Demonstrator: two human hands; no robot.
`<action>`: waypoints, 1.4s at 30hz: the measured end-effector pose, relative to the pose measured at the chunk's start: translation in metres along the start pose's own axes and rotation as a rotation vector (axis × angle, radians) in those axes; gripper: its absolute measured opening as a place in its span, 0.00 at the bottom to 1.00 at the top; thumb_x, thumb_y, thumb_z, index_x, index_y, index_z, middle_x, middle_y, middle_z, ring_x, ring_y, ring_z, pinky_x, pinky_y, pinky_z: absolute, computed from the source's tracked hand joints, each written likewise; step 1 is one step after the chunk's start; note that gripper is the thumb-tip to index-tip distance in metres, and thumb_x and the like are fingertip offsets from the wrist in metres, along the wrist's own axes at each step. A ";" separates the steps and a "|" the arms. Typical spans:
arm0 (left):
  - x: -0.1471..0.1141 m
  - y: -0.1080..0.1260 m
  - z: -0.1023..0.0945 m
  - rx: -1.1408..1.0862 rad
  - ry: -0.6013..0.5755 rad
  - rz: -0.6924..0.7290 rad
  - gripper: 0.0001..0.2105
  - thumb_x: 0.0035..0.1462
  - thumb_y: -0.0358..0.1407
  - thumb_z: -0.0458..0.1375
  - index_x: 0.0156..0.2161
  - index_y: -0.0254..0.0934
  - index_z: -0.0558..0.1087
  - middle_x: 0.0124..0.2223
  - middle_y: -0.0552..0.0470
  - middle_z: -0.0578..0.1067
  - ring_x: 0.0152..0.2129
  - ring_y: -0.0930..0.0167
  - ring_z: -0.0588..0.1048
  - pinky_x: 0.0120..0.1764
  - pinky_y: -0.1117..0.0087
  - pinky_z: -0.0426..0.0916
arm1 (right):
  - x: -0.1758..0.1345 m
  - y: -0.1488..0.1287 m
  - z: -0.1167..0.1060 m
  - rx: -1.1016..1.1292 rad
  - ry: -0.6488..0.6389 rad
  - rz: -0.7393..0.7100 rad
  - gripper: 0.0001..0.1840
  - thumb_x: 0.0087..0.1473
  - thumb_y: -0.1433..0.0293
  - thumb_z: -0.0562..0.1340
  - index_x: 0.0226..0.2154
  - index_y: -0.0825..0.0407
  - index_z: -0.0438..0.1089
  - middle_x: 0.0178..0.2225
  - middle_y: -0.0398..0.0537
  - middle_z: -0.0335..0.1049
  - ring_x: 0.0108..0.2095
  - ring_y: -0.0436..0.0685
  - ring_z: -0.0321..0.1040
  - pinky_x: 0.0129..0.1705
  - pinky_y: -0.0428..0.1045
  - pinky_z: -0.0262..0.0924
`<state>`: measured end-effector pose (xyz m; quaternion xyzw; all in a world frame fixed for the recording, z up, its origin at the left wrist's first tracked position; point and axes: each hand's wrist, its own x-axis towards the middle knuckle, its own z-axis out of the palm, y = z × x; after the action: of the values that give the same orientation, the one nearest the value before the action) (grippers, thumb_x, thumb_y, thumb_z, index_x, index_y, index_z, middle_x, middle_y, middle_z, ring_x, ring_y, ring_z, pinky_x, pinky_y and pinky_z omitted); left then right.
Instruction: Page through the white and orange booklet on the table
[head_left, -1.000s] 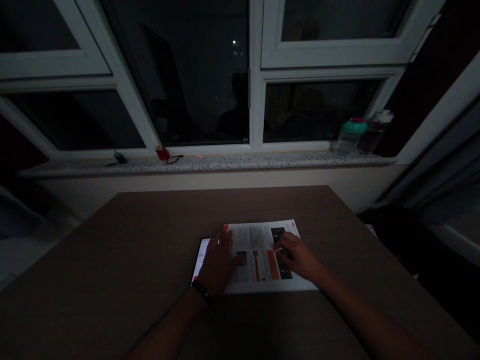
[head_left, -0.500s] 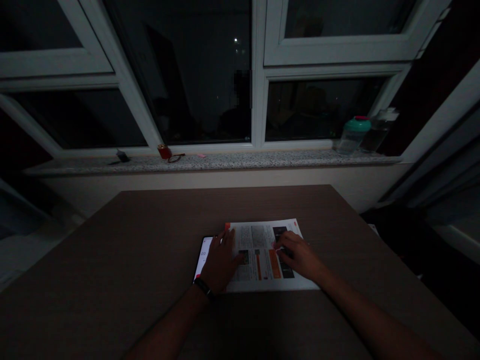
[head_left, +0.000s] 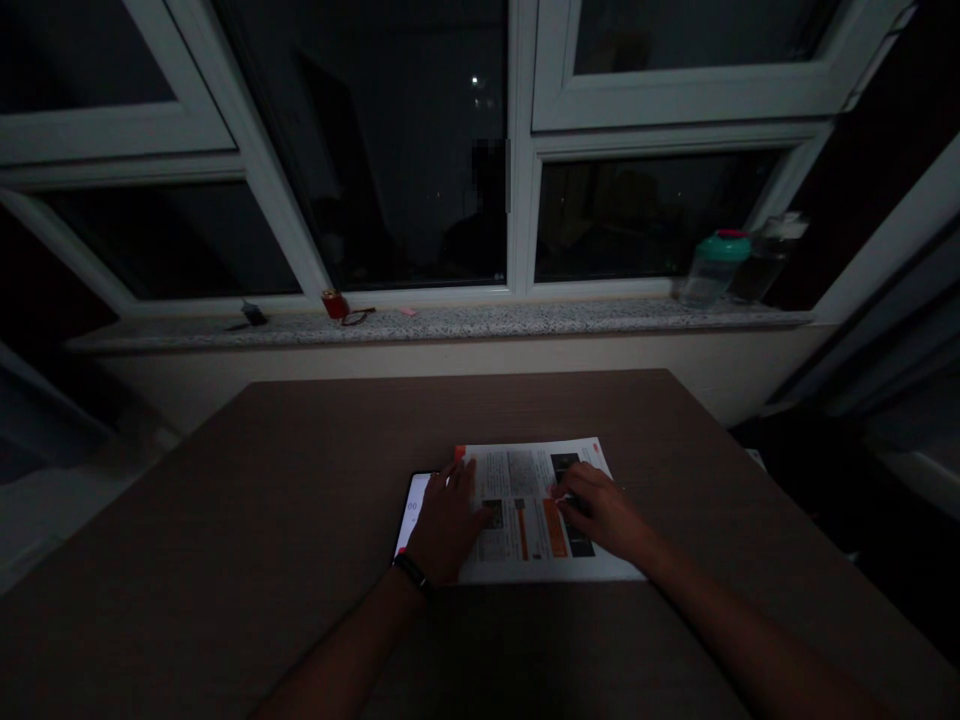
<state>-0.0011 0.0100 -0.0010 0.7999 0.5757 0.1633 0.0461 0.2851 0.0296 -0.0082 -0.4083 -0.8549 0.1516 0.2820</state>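
Note:
A printed sheet or thin booklet (head_left: 510, 570) with text blocks, dark pictures and orange panels lies flat on the brown table. My left hand (head_left: 450, 520), a dark band on its wrist, rests with fingers stretched over the left edge of the page. Beside and partly under that hand is a phone (head_left: 412, 505) with a lit white screen. On the right part of the page, my right hand (head_left: 600, 508) has its fingers curled and pinched together. A small pale bit shows at its fingertips, too dim to name.
Behind the table (head_left: 330, 450) runs a speckled stone windowsill (head_left: 480, 320) under a white-framed window. A teal-lidded shaker bottle (head_left: 716, 268) and a clear bottle (head_left: 769, 262) stand at its right. A small red jar (head_left: 334, 304) and a dark small item (head_left: 253, 314) sit at left.
The whole view has shifted slightly, with things appearing a little farther right. My left hand stays flat on the page; my right hand keeps its pinch in nearly the same spot.

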 end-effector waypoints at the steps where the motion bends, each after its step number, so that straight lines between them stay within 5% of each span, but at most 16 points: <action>1: 0.000 0.000 -0.001 0.002 0.001 0.002 0.30 0.61 0.40 0.57 0.64 0.32 0.55 0.64 0.38 0.62 0.62 0.57 0.57 0.61 0.54 0.53 | 0.000 0.000 0.000 0.002 -0.001 0.001 0.08 0.56 0.76 0.61 0.39 0.49 0.70 0.38 0.49 0.67 0.42 0.59 0.65 0.43 0.54 0.61; 18: -0.001 0.004 -0.002 -0.018 0.034 0.076 0.27 0.62 0.38 0.54 0.64 0.34 0.55 0.61 0.39 0.65 0.58 0.57 0.63 0.59 0.53 0.55 | 0.000 -0.003 -0.003 -0.002 -0.011 0.004 0.08 0.57 0.76 0.60 0.39 0.49 0.70 0.39 0.50 0.68 0.43 0.60 0.65 0.44 0.54 0.62; 27: -0.004 0.001 0.002 -0.005 0.080 0.091 0.31 0.64 0.41 0.52 0.67 0.36 0.47 0.68 0.37 0.53 0.64 0.55 0.54 0.60 0.52 0.55 | 0.001 -0.001 -0.001 -0.008 0.004 -0.014 0.08 0.56 0.76 0.61 0.39 0.49 0.70 0.37 0.48 0.67 0.41 0.59 0.65 0.43 0.54 0.62; 36: -0.004 0.001 0.001 0.038 0.125 0.060 0.27 0.60 0.39 0.58 0.61 0.34 0.59 0.66 0.37 0.56 0.62 0.53 0.58 0.60 0.50 0.56 | 0.000 -0.004 -0.003 0.029 0.011 -0.009 0.09 0.56 0.75 0.61 0.40 0.48 0.70 0.38 0.48 0.70 0.43 0.59 0.66 0.45 0.54 0.62; 42: -0.005 0.008 -0.004 -0.075 0.142 0.110 0.27 0.62 0.35 0.55 0.64 0.40 0.53 0.71 0.43 0.44 0.66 0.56 0.48 0.62 0.50 0.55 | -0.001 -0.003 -0.002 0.068 0.036 0.007 0.07 0.57 0.74 0.60 0.39 0.48 0.69 0.39 0.48 0.73 0.44 0.59 0.68 0.47 0.55 0.60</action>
<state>0.0037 0.0025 0.0039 0.8143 0.5263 0.2435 0.0259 0.2853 0.0268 -0.0052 -0.4040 -0.8426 0.1744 0.3104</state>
